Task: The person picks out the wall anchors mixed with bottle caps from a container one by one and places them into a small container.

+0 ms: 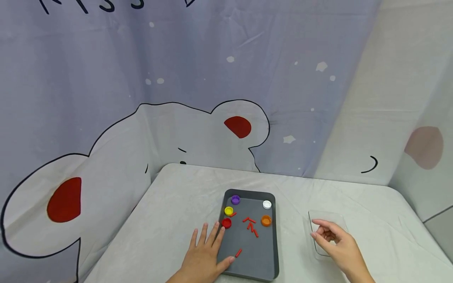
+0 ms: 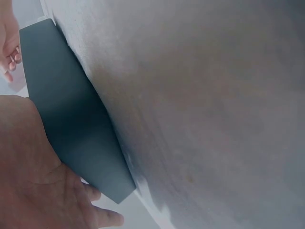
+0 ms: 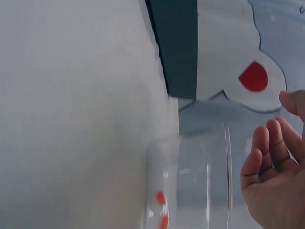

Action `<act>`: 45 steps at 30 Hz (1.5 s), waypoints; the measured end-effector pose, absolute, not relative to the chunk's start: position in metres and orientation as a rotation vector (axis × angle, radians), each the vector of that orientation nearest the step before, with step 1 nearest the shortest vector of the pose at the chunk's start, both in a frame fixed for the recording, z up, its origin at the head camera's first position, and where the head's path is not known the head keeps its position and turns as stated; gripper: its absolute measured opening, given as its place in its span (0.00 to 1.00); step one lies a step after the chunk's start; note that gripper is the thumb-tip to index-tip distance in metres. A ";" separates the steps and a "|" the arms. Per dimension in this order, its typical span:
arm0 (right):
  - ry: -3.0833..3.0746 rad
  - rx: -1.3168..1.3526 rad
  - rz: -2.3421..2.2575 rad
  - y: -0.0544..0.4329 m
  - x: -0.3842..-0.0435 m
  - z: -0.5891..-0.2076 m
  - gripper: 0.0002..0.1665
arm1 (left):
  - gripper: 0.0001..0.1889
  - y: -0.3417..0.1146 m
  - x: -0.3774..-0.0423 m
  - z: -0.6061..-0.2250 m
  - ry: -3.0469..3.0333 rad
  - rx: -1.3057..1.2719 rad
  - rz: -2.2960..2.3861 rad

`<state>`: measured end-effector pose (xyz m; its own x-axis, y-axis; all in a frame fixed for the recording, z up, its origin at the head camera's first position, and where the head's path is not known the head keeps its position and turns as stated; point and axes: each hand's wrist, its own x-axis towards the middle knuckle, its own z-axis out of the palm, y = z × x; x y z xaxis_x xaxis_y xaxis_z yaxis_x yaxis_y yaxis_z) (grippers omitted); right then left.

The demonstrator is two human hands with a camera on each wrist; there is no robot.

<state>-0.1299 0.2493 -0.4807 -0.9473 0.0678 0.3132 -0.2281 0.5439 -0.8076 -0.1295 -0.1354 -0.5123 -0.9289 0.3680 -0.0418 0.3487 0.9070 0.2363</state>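
My left hand [image 1: 203, 255] lies with fingers spread over the left rim of a dark grey tray [image 1: 260, 259]. Close to its thumb tip is a short red stick [image 1: 238, 252]. Several more red sticks [image 1: 251, 227] lie loose mid-tray. Over a clear plastic box [image 1: 334, 216] hovers my right hand [image 1: 336, 241], thumb and index finger apart and the other fingers loosely bent. Nothing shows between its fingertips. Red pieces [image 3: 160, 197] show through the wall of the box in the right wrist view. Part of the box is hidden under the right hand in the head view.
Small round cups stand along the tray's sides: purple [image 1: 235, 199], yellow [image 1: 229, 211] and red [image 1: 226, 223] on the left, white [image 1: 267, 204] and orange [image 1: 266, 221] on the right. A white cloth [image 1: 191, 188] covers the table; a printed curtain [image 1: 198, 59] hangs behind.
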 end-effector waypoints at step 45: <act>-2.685 0.577 1.310 0.112 -0.133 -0.497 0.19 | 0.47 -0.136 -0.130 -0.512 2.997 0.563 0.343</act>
<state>-0.1332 0.1119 -0.4971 -0.9233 -0.2915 0.2500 -0.3764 0.5582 -0.7394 -0.1296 -0.1355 -0.5122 -0.9301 0.3662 -0.0301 0.3499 0.9078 0.2313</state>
